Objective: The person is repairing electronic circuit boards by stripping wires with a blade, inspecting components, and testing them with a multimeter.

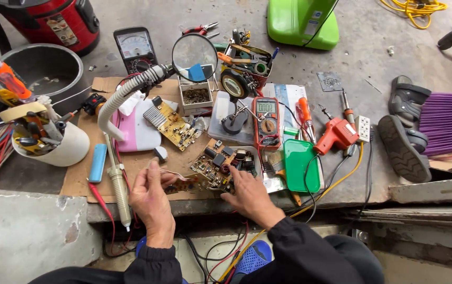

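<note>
Brown circuit boards [220,167]: 2. Left hand [151,202] pinches small board [179,183]; right hand [249,194] spread on larger.

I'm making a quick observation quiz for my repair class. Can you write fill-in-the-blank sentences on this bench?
1. Both hands rest at the ____ board.
2. The lidded box beside the digital multimeter is ____.
3. The broom has ____ bristles.

Missing words: circuit; green; purple

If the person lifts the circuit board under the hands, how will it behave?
The circuit board is probably stiff and light. Its thin wires toward the left hand may tug. The upright parts on it look fragile.
</note>
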